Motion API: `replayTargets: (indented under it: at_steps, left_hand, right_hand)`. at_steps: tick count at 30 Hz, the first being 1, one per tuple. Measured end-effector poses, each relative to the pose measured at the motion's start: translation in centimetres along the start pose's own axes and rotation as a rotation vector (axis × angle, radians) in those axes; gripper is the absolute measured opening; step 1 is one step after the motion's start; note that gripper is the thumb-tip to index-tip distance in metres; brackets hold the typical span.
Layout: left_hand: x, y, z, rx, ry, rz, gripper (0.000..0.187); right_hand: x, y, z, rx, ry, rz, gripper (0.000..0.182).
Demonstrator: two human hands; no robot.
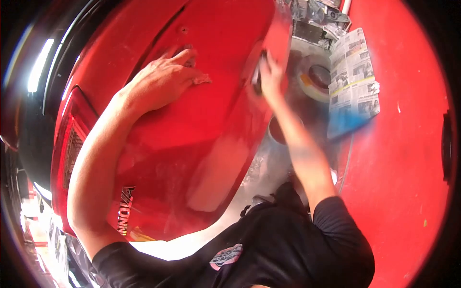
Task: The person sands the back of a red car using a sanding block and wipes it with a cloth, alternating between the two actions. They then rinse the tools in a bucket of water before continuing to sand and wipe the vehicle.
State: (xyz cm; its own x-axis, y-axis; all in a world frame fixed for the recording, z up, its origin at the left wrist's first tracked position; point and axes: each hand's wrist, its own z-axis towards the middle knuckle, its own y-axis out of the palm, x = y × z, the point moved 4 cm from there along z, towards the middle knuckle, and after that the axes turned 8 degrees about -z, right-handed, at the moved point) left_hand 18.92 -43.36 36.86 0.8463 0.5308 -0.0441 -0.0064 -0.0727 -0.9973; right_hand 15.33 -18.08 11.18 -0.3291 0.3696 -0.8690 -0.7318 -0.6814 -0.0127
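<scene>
A red car panel (158, 158) with chrome "INNOVA" lettering (126, 211) fills the left and middle. My left hand (163, 79) rests on its upper part, fingers curled over a crumpled pinkish cloth (202, 79) whose edge sticks out. At the panel's right edge, my right hand (272, 79) grips a dark and pale sanding block (259, 77) pressed to the surface; hand and block are slightly blurred. A dull, pale sanded patch (218, 174) lies lower on the panel, and another patch surrounds the block.
A tail lamp (73, 146) is at the panel's left. To the right, newspaper (353, 72) and a blurred blue sheet (348, 122) hang on a red surface (398, 158). Rolls of tape (307, 79) lie on the dusty floor between, with clutter (319, 17) at the top.
</scene>
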Motion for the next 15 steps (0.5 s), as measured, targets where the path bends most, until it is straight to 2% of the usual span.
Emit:
replayTargets:
  at_steps: [1,2,3,4,6,7,8,9,10,12,13,14,15]
  left_hand:
    - [-0.2,0.1,0.1,-0.014,-0.004,-0.001,0.030]
    - [-0.4,0.1,0.1,-0.029,-0.011,-0.001,0.030]
    - [-0.7,0.1,0.0,-0.022,-0.021,-0.006,0.030]
    - [-0.7,0.0,0.0,-0.024,-0.021,-0.012,0.030]
    - [-0.6,-0.2,-0.1,-0.031,-0.020,-0.017,0.030]
    - [-0.7,-0.3,0.1,-0.052,-0.013,-0.012,0.030]
    - [-0.5,0.0,0.0,-0.087,-0.003,-0.014,0.030]
    - [-0.3,0.3,-0.3,-0.103,-0.002,-0.018,0.030]
    - [-0.3,0.4,-0.3,-0.043,0.021,-0.003,0.030]
    - [-0.3,0.3,0.1,0.031,0.051,0.014,0.030]
    - [-0.5,0.4,0.0,0.019,0.033,0.018,0.030]
    - [-0.8,0.5,-0.1,0.006,0.009,0.020,0.029]
    - [-0.9,0.3,-0.2,0.015,0.000,0.018,0.029]
  right_hand:
    - [-1.8,-2.2,-4.5,-0.147,0.195,-0.017,0.050]
    - [-1.2,-3.5,-8.1,-0.046,-0.077,-0.335,0.051]
    - [0.0,-3.9,-11.3,0.044,-0.235,-0.269,0.051]
    - [-2.4,-4.8,-11.8,-0.016,-0.204,-0.353,0.051]
    - [-1.5,-2.6,-7.8,-0.024,-0.003,-0.231,0.048]
    - [-3.0,-1.5,-4.3,-0.022,0.027,-0.110,0.048]
    - [-1.7,0.1,-0.7,-0.036,-0.019,0.044,0.049]
    - [-1.1,0.7,2.1,-0.055,-0.021,-0.094,0.049]
    - [-0.7,0.7,3.5,-0.069,0.073,-0.246,0.063]
    - [0.7,-0.2,1.0,-0.076,0.087,-0.239,0.059]
    - [0.4,-1.5,-2.8,-0.141,0.195,-0.243,0.056]
    - [-0.3,-2.8,-6.2,-0.087,0.055,-0.267,0.054]
    - [-0.4,-3.7,-9.0,0.027,-0.201,-0.324,0.053]
